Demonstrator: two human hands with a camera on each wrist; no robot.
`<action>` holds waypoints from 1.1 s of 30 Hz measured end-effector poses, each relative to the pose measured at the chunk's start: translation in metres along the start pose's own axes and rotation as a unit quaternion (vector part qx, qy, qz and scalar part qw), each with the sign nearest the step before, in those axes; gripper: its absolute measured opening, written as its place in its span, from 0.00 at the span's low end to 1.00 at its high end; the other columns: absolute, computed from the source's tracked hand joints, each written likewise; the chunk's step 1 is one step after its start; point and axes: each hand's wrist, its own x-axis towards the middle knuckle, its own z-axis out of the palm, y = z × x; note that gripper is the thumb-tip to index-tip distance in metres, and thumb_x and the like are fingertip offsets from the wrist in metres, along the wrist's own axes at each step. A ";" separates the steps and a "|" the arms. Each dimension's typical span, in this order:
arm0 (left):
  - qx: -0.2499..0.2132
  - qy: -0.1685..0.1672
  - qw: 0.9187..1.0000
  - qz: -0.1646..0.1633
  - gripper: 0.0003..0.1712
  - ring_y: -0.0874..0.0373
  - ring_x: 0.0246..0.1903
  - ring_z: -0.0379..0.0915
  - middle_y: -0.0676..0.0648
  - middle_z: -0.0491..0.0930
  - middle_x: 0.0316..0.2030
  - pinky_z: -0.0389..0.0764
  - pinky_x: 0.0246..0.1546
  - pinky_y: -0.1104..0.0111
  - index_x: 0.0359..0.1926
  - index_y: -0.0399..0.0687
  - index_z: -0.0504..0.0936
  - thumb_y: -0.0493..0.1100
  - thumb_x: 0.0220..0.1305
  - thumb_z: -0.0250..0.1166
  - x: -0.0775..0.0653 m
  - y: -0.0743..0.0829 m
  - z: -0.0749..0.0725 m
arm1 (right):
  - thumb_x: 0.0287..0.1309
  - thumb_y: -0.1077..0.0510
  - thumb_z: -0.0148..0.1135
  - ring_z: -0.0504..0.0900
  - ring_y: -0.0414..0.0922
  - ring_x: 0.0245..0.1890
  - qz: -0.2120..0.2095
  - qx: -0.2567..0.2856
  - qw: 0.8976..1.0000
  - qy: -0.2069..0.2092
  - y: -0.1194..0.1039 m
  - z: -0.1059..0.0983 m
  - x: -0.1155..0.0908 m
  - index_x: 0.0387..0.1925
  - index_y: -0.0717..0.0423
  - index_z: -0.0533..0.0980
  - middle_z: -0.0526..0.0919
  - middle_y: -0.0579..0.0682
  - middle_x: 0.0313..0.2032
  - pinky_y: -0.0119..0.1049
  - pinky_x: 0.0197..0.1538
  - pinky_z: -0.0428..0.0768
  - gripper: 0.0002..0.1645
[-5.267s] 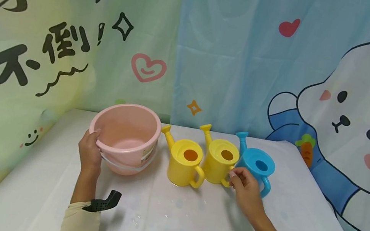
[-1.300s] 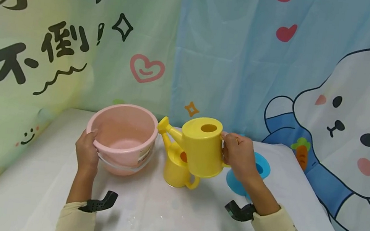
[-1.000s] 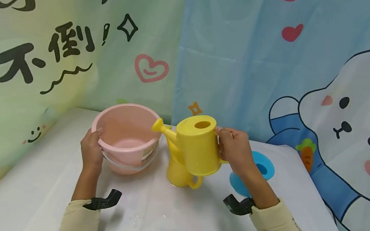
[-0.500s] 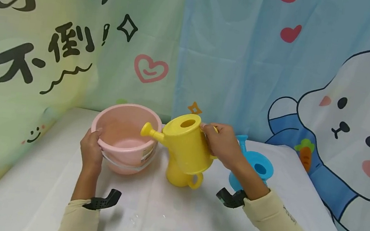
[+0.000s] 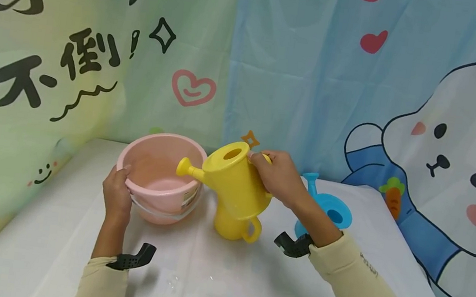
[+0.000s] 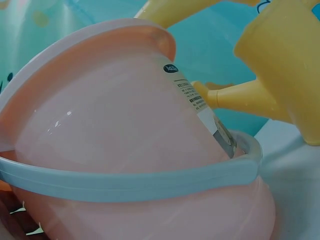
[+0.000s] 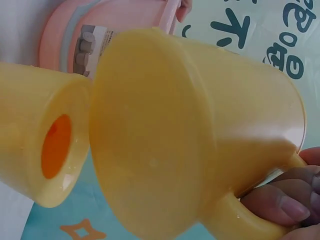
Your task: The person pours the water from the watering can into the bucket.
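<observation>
Yellow watering can leans leftward — handle in the right hand.

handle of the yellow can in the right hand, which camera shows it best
The right wrist view: the handle is close up there, its lower part plain, with fingers of the right hand curled around it. The head view shows only yellow slivers past the hand; the left wrist view does not show it.

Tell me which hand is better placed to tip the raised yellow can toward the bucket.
The right hand, I'd judge: it grips the raised yellow watering can, whose spout points toward the pink bucket. The left hand holds the bucket's rim, better suited to steadying.
</observation>
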 end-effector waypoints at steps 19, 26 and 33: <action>0.012 0.006 1.000 -0.003 0.27 0.55 0.38 0.66 0.38 0.73 0.42 0.65 0.38 0.70 0.64 0.38 0.73 0.48 0.73 0.44 0.000 0.001 0.000 | 0.71 0.43 0.45 0.72 0.48 0.19 0.033 -0.062 0.995 -0.069 -0.020 -0.006 0.009 0.26 0.60 0.69 0.70 0.53 0.20 0.38 0.25 0.73 0.26; 0.003 -0.006 1.000 -0.008 0.27 0.54 0.45 0.68 0.39 0.74 0.50 0.67 0.43 0.71 0.65 0.38 0.72 0.48 0.74 0.44 0.000 0.001 0.001 | 0.72 0.42 0.42 0.73 0.47 0.18 0.046 -0.080 0.991 -0.101 -0.031 -0.007 0.011 0.31 0.61 0.71 0.71 0.53 0.20 0.37 0.25 0.75 0.27; 0.010 0.006 1.000 0.003 0.26 0.63 0.29 0.64 0.52 0.69 0.30 0.65 0.32 0.72 0.63 0.38 0.74 0.47 0.73 0.45 0.000 0.001 0.000 | 0.73 0.41 0.42 0.70 0.47 0.18 0.035 -0.092 0.988 -0.120 -0.037 -0.010 0.012 0.32 0.61 0.71 0.69 0.53 0.20 0.37 0.26 0.74 0.28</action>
